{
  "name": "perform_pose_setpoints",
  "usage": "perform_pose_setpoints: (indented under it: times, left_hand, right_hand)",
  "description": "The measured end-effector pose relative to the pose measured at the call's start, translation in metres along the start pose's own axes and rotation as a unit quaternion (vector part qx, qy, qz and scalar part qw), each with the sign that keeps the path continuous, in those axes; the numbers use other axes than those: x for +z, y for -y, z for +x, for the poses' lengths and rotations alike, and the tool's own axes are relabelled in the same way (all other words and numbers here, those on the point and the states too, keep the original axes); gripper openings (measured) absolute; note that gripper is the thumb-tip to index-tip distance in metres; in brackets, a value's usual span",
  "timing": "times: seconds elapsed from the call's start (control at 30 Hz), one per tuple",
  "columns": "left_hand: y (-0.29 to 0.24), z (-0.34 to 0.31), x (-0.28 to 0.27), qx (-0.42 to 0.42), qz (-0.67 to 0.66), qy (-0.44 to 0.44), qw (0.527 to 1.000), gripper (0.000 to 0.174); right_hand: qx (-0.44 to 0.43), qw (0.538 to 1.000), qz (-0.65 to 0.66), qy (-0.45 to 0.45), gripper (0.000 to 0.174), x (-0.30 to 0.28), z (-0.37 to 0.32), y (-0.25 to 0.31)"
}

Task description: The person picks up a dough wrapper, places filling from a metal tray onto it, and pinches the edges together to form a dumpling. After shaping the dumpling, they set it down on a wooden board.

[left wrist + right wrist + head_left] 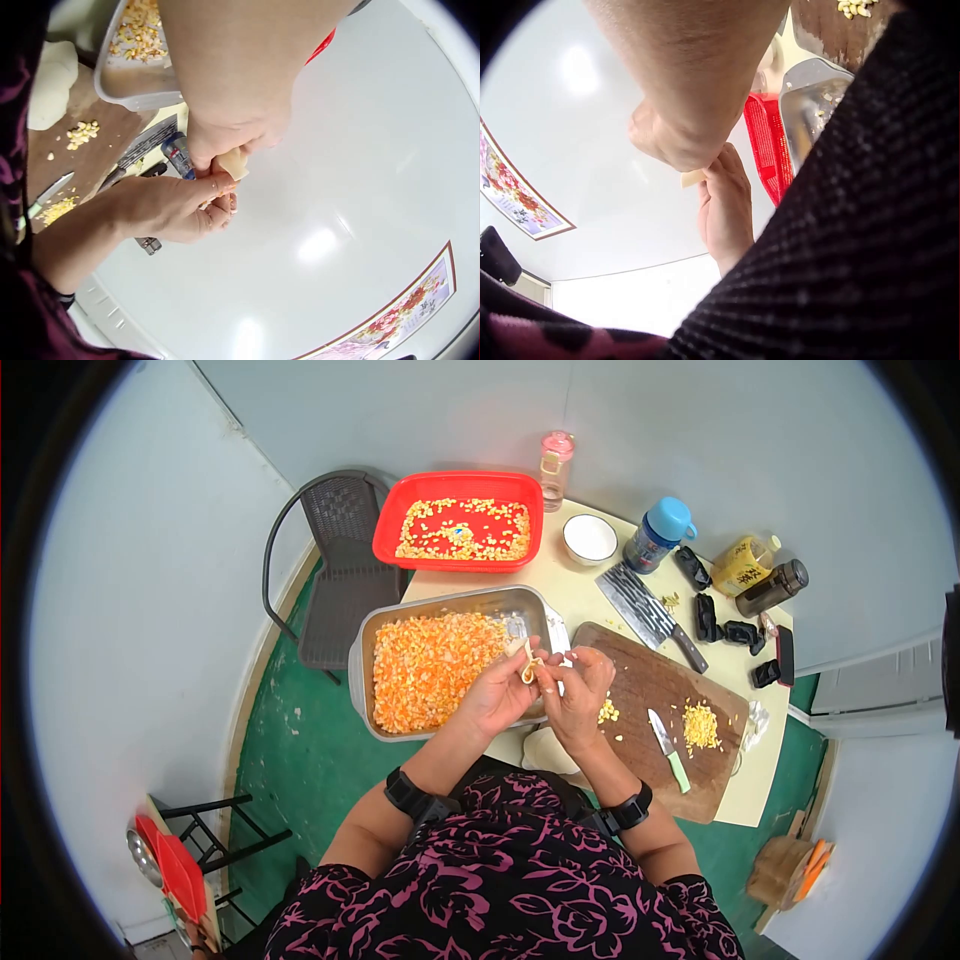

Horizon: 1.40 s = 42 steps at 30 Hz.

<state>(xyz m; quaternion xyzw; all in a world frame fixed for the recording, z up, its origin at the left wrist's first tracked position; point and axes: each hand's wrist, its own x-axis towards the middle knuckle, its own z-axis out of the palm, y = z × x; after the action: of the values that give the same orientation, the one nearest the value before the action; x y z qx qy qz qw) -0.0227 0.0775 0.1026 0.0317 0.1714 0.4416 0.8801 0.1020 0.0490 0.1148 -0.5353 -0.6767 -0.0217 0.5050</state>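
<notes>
Both hands meet over the right edge of the metal tray [443,600], which holds chopped orange and pale bits. The left hand [503,695] holds a small pale dough wrapper [528,668] with its fingers and thumb. At the wrapper's right side, the right hand [578,695] pinches its edge. In the left wrist view the wrapper [233,163] shows between the two hands, with orange bits near the right hand's [176,210] fingertips. Only a pale corner of the wrapper [693,178] is visible in the right wrist view, as the hands hide the rest.
A brown cutting board [640,690] with a green-handled knife [668,750] and yellow pieces lies at the right. Behind are a cleaver [645,610], a white bowl [590,540], a red basket [458,565] and bottles. Pale dough [548,750] sits by the table's front edge.
</notes>
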Motion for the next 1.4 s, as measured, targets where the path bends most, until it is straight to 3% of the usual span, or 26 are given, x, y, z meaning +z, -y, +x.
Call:
perform_pose_setpoints:
  times: [0.27, 1.4]
  left_hand:
    - [0.001, 0.002, -0.011, 0.022, -0.02, 0.023, 0.999, 0.027]
    - [0.007, -0.002, -0.016, 0.035, 0.032, -0.028, 0.998, 0.033]
  right_hand:
    - [0.114, 0.991, 0.071, -0.005, 0.015, 0.007, -0.002, 0.003]
    - [0.251, 0.944, 0.214, -0.001, 0.009, 0.014, -0.008, 0.008]
